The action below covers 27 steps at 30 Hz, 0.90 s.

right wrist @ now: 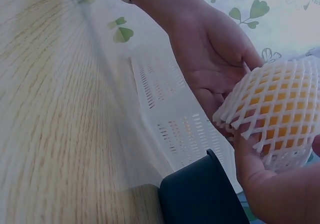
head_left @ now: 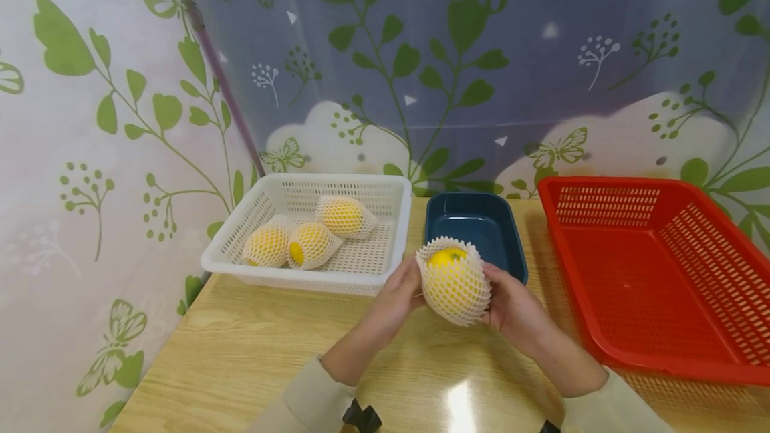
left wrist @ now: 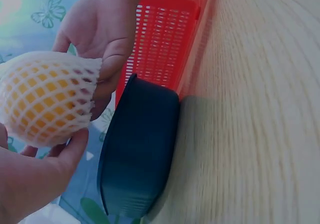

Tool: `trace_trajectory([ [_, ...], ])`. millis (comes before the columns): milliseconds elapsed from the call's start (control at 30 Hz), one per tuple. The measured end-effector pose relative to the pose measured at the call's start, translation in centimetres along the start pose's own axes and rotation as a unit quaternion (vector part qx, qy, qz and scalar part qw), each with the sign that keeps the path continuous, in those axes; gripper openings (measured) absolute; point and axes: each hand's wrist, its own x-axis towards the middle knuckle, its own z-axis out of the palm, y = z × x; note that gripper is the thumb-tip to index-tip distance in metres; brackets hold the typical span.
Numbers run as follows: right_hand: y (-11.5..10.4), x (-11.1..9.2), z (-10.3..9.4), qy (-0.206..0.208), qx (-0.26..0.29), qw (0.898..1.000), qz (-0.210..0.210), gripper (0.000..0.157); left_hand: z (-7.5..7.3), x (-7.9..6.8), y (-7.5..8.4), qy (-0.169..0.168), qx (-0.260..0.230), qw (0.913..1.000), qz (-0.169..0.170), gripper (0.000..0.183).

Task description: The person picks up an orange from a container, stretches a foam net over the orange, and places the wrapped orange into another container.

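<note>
Between my two hands is a yellow-orange citrus fruit, an orange point(head_left: 455, 280) by its look, in a white foam net sleeve. Its top with a green stem mark shows through the sleeve's open end. My left hand point(head_left: 397, 289) grips it from the left, and my right hand point(head_left: 519, 309) grips it from the right. In the left wrist view, the sleeve's frayed edge point(left wrist: 92, 87) lies between the two hands. The orange is held above the table, in front of the dark blue basin point(head_left: 475, 206), partly covering it. Some fingers are hidden behind the fruit.
A white basket point(head_left: 307, 278) at the left holds several yellow fruits point(head_left: 313, 244) in foam nets. At the right stands a large red basket point(head_left: 625, 286) with slotted walls. All stand on a wooden table point(head_left: 259, 346), with a patterned cloth point(head_left: 385, 85) behind.
</note>
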Motion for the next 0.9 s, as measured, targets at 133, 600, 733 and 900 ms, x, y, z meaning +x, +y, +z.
trace_trajectory([
  [133,-0.04,0.03,0.02,0.001,0.0,1.0,0.002,0.036,-0.1,-0.12,-0.03,-0.027,-0.015,0.9995,-0.002,0.074],
  [600,0.01,0.05,0.06,0.008,-0.016,1.0,0.014,0.045,-0.23,0.01,-0.31,-0.043,-0.009,0.999,0.001,0.085],
  [733,-0.08,-0.1,-0.03,0.008,-0.083,0.996,0.018,0.05,-0.23,0.08,-0.41,-0.036,-0.01,0.9993,-0.006,0.083],
  [900,-0.58,-0.14,0.02,0.047,-0.173,0.984,0.011,0.048,-0.35,-0.1,-0.08,-0.04,-0.008,0.9991,-0.012,0.077],
])
